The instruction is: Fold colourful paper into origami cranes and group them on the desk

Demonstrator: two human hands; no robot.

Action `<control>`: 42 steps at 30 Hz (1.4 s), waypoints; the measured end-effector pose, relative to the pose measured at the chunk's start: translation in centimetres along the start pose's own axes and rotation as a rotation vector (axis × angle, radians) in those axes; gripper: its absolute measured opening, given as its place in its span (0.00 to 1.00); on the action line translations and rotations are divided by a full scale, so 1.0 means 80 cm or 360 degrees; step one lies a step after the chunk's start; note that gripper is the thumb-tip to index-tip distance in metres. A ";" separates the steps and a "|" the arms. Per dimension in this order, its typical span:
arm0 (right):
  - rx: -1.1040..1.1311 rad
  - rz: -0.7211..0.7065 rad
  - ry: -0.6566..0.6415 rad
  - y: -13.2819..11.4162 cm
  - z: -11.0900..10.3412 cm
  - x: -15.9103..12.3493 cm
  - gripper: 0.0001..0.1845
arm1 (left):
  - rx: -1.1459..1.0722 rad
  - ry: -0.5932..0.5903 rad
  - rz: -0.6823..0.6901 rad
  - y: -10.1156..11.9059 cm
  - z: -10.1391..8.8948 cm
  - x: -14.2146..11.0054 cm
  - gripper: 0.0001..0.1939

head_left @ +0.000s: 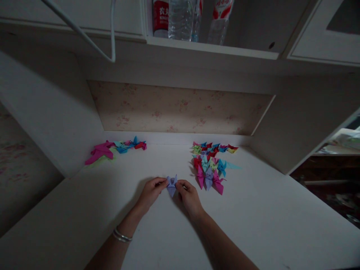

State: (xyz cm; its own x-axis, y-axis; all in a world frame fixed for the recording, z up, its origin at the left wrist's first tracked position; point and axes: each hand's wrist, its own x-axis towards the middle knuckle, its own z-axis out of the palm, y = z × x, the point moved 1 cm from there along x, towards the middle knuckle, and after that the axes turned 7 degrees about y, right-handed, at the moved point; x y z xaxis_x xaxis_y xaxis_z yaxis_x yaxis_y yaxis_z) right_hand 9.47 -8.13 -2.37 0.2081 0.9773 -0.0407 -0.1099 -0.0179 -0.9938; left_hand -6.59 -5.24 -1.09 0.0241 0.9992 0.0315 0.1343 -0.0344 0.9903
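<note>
Between my two hands is a small lavender origami crane, with two points sticking up and one pointing down toward me. My left hand pinches its left side between thumb and fingers. On the other side, my right hand pinches the right edge the same way. Just to the right on the table lies a cluster of folded paper cranes in magenta, lavender, teal, red and blue. Farther left, along the back, sits another group of folded paper pieces in magenta, green, blue and red.
The white tabletop runs to a back wall with floral paper. An overhead shelf holds several plastic bottles. A white cable hangs at upper left. Side panels enclose the desk.
</note>
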 end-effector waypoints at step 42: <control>-0.0015 -0.0042 -0.0009 0.002 0.000 0.001 0.18 | 0.0014 -0.0072 0.0009 0.003 0.001 -0.002 0.18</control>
State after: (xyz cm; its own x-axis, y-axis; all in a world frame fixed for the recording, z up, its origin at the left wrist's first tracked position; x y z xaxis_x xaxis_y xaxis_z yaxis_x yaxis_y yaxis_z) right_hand 9.48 -8.06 -2.51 0.2055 0.9786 -0.0141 -0.0954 0.0057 -0.9954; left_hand -6.50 -5.37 -0.84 0.0693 0.9971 0.0308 0.1427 -0.0405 0.9889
